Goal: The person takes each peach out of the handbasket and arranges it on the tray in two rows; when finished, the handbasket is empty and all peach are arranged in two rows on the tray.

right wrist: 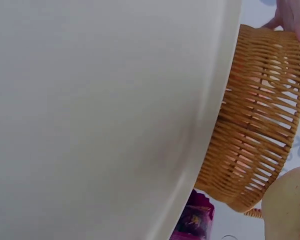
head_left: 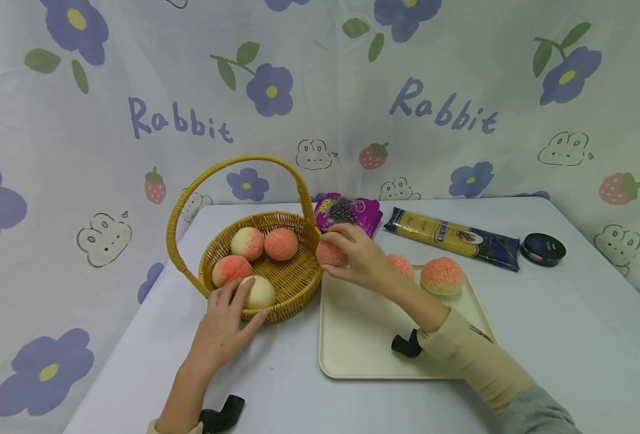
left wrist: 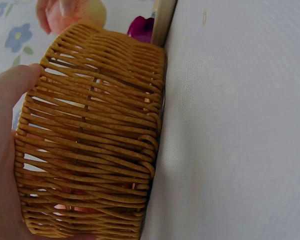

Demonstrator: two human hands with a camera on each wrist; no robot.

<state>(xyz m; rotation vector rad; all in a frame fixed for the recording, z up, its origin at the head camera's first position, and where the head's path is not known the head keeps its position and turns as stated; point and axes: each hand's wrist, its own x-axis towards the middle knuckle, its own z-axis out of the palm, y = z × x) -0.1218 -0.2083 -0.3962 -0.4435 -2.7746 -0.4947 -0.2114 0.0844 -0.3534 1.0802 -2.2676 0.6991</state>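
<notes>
A woven basket (head_left: pixel 295 299) with a tall arched handle holds several pink-and-cream peaches (head_left: pixel 281 244), among them a pale one (head_left: pixel 260 293) at the near side. My left hand (head_left: pixel 219 328) grips the basket's near rim, fingers over the edge beside the pale peach; its thumb (left wrist: pixel 27 80) lies along the rim in the left wrist view. My right hand (head_left: pixel 360 256) holds another peach (head_left: pixel 331 254) just beside the basket's right rim. That held peach (right wrist: pixel 289 207) shows at the lower right of the right wrist view. Two more peaches (head_left: pixel 442 276) sit at the back of a cream tray (head_left: pixel 363 337).
Purple snack packets (head_left: pixel 352 211) with dark fruit pictured lie behind the tray. A yellow-and-blue pasta packet (head_left: pixel 452 237) lies to their right, with a round black tin (head_left: pixel 543 249) beside it. A flower-print cloth (head_left: pixel 320 90) hangs behind the white table (head_left: pixel 558 337).
</notes>
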